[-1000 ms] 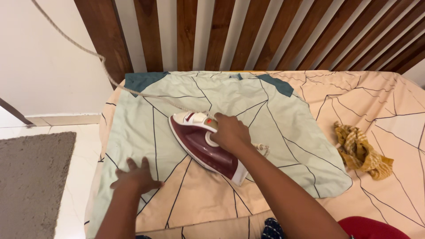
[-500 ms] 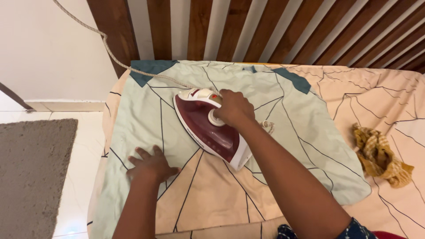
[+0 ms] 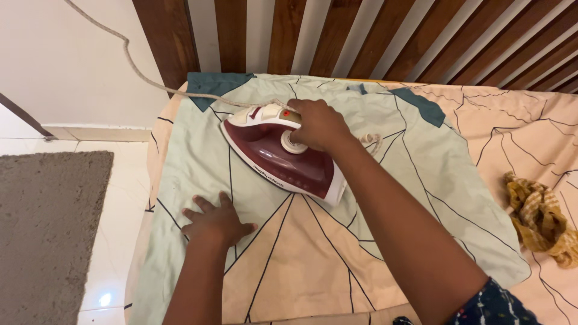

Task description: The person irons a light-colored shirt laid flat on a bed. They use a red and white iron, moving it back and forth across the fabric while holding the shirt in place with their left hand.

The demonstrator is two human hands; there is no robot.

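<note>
A maroon and white steam iron (image 3: 274,157) rests flat on a pale green shirt (image 3: 409,168) with dark teal sleeve cuffs, spread over the bed. My right hand (image 3: 319,123) grips the iron's handle from above. Fingers apart, my left hand (image 3: 214,221) presses flat on the shirt's lower left part, just below the iron. The iron's braided cord (image 3: 138,66) runs up and off to the upper left.
A peach bedsheet with dark crack-like lines (image 3: 530,132) covers the bed. A crumpled yellow checked cloth (image 3: 539,219) lies at the right. A slatted wooden headboard (image 3: 337,36) stands behind. A grey rug (image 3: 45,229) lies on the white tiled floor at the left.
My right hand has slid the iron up the shirt toward the collar end. My left hand has stayed pressed flat on the shirt's lower left part.
</note>
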